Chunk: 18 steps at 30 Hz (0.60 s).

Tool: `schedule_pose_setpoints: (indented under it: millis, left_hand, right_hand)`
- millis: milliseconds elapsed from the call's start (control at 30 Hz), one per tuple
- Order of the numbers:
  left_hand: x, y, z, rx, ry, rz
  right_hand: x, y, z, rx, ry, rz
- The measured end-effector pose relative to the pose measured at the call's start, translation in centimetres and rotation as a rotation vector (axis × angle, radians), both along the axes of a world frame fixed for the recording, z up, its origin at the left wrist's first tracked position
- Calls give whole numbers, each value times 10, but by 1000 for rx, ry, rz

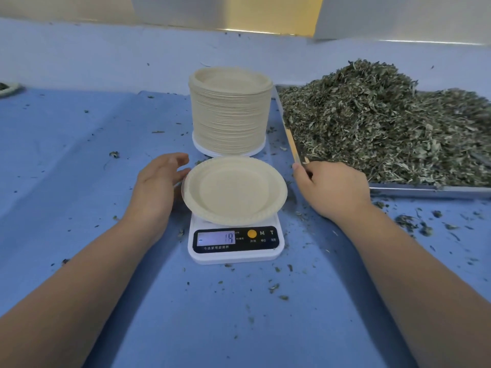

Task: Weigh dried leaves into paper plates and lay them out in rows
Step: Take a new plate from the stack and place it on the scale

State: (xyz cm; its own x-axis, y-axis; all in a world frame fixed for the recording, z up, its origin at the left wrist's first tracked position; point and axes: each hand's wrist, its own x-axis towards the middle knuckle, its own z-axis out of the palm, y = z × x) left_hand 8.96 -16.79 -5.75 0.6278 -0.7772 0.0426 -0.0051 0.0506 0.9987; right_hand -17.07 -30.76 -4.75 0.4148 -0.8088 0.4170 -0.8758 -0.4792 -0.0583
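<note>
An empty paper plate (233,191) sits on the digital scale (235,257), left hand (156,184) open at its rim. The right hand (334,187), its grip unclear, is beside the metal tray (425,191) of dried leaves (372,123). Zeroing the display first, then adding small pinches, seems wise.

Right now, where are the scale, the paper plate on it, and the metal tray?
scale (236,243): head view, on its black display panel.
paper plate (233,191): head view, on the bare centre of its well.
metal tray (425,190): head view, on its near rim.
</note>
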Motion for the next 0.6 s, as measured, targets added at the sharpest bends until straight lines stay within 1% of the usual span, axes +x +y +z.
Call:
schedule_pose_setpoints:
  millis: [67, 133, 200, 233, 267, 300, 333, 400, 433, 500, 567, 600]
  left_hand:
    - [-3, -1, -1, 56, -26, -86]
    - [-3, -2, -4, 83, -106, -99]
    - [-1, -4, -8, 88, -131, -77]
    - [1, -4, -9, 89, -119, -68]
    - [2, -5, -8, 87, -101, -67]
    - [1, -4, -6, 84, -80, -77]
    - [1, -4, -5, 72, -63, -87]
    - [0, -4, -4, 54, -44, -109]
    - [0, -3, -3, 51, -43, -118]
    - [0, -3, -3, 47, -40, -120]
    - [0, -3, -3, 40, -36, -120]
    - [0, -3, -3, 37, -34, -120]
  right_hand:
    - [0, 1, 0, -8, -15, -4]
    - [0, -1, 3, -27, -103, 20]
    - [-2, -6, 11, -46, -189, -1]
    - [-3, -11, 16, -53, -183, -42]
    - [-4, -18, 20, -48, -122, -116]
    - [-5, -25, 23, 5, -27, -213]
    - [-7, -32, 27, 119, 48, -298]
    - [-6, -43, 34, 395, 78, -376]
    - [-3, -45, 36, 488, 84, -370]
    - [5, -50, 35, 534, 117, -290]
    - [12, -51, 33, 493, 135, -222]
    - [13, -50, 32, 465, 108, -180]
